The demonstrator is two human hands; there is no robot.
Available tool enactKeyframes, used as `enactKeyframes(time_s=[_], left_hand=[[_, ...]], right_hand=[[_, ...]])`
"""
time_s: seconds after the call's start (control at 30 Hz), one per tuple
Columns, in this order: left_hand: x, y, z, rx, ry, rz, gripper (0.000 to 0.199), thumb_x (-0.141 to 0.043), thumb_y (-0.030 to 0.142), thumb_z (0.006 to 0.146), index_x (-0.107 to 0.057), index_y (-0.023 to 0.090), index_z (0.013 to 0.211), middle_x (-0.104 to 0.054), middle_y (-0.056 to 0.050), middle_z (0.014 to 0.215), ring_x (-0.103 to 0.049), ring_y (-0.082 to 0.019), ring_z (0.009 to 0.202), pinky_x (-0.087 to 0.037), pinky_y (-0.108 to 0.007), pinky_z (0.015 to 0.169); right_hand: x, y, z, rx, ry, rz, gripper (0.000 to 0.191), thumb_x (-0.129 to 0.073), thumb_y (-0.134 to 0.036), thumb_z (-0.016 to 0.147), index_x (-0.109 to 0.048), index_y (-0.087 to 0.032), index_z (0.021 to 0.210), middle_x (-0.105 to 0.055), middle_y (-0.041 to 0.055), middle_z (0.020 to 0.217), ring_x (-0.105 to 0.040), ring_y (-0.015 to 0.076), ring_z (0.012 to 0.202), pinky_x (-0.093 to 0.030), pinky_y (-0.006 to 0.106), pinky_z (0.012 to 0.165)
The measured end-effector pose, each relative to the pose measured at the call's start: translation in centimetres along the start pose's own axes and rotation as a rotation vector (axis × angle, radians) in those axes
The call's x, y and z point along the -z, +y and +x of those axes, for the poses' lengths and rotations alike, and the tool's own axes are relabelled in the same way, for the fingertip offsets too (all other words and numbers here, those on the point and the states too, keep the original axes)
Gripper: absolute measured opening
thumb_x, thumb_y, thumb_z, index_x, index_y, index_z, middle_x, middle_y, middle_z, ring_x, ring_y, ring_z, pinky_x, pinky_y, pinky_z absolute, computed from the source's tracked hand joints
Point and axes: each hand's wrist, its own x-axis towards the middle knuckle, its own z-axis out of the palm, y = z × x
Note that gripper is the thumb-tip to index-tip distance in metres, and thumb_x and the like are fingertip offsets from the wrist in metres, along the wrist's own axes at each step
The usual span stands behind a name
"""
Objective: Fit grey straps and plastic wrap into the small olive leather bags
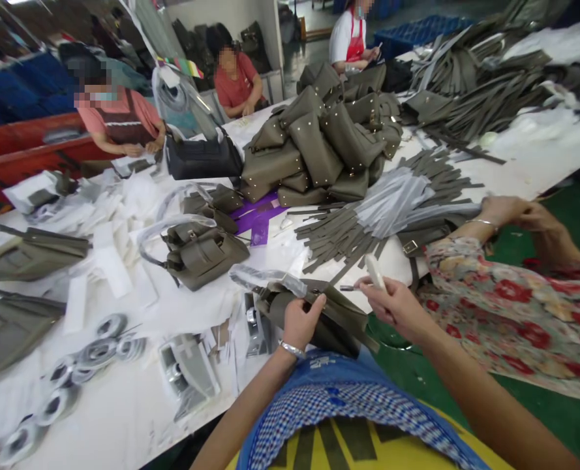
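My left hand (pixel 302 323) grips the top opening of an olive handbag (pixel 336 297) at the table's front edge, thumb on the near rim. The bag tilts against my blue apron, and its handle is wrapped in clear plastic (pixel 274 279). To the right of the bag, my right hand (pixel 400 305) is closed on a small white tool (pixel 375 273). A short dark metal tip (pixel 347 288) pokes out to the left of the same fingers; I cannot tell whether both belong to one piece. This hand is apart from the bag.
Olive handbags (pixel 319 137) are heaped mid-table, with strap strips (pixel 338 232) before them. Finished-looking bags (pixel 206 254) stand left, near rolls of grey tape (pixel 96 351). A co-worker's floral sleeve (pixel 509 300) is close at right. Several people sit across the table.
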Motion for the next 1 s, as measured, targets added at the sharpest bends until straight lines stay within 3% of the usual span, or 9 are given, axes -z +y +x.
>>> enactKeyframes(time_s=[0.1,0.23,0.4,0.6,0.8,1.0], left_hand=[[-0.3,-0.1,0.0,-0.024,0.004,0.018,0.045,-0.056,0.052,0.077,-0.070,0.010,0.073,-0.071,-0.009,0.070,-0.065,-0.023,0.070,-0.046,-0.029,0.062],[-0.7,-0.3,-0.2,-0.074,0.004,0.027,0.043,-0.056,0.050,0.078,-0.071,0.010,0.074,-0.071,-0.010,0.071,-0.065,-0.022,0.069,-0.047,-0.029,0.064],[-1.1,-0.6,-0.4,-0.092,-0.003,0.012,0.041,-0.056,0.049,0.078,-0.071,0.010,0.074,-0.072,-0.010,0.072,-0.065,-0.022,0.070,-0.047,-0.030,0.065],[-1.4,-0.7,-0.8,-0.085,0.014,-0.003,0.040,-0.057,0.048,0.078,-0.071,0.011,0.078,-0.072,-0.009,0.073,-0.065,-0.021,0.070,-0.047,-0.028,0.064],[-1.7,-0.6,-1.1,-0.093,0.044,0.025,0.040,-0.056,0.047,0.078,-0.072,0.011,0.074,-0.071,-0.009,0.069,-0.064,-0.021,0.067,-0.045,-0.028,0.062],[-2.2,-1.2,-1.4,-0.088,0.044,0.073,0.039,-0.056,0.048,0.078,-0.071,0.011,0.074,-0.071,-0.009,0.071,-0.064,-0.020,0.067,-0.043,-0.027,0.062]], right_hand=[[-2.5,0.4,-3.2,0.025,0.074,-0.256,0.033,-0.063,-0.047,0.076,-0.066,-0.014,0.081,-0.049,-0.0040,0.050,-0.042,0.0079,0.042,-0.033,0.020,0.040],[-4.8,0.7,-4.7,0.175,0.151,-0.528,0.036,-0.055,-0.047,0.081,-0.068,-0.014,0.080,-0.066,0.0016,0.071,-0.060,0.0175,0.066,-0.045,0.024,0.061],[-5.5,0.9,-5.4,0.232,0.153,-0.641,0.037,-0.051,-0.045,0.084,-0.069,-0.013,0.090,-0.070,0.0027,0.076,-0.063,0.0203,0.071,-0.047,0.025,0.065],[-6.0,1.5,-5.9,0.247,0.190,-0.729,0.038,-0.049,-0.045,0.086,-0.069,-0.013,0.087,-0.067,0.0011,0.068,-0.061,0.0179,0.063,-0.045,0.023,0.058],[-5.9,2.7,-5.6,0.232,0.221,-0.786,0.039,-0.048,-0.049,0.084,-0.069,-0.016,0.090,-0.068,0.0036,0.068,-0.061,0.0197,0.058,-0.046,0.026,0.056],[-5.4,4.5,-5.2,0.176,0.253,-0.777,0.041,-0.047,-0.050,0.084,-0.067,-0.019,0.103,-0.071,0.0055,0.077,-0.065,0.0231,0.067,-0.049,0.029,0.062]])
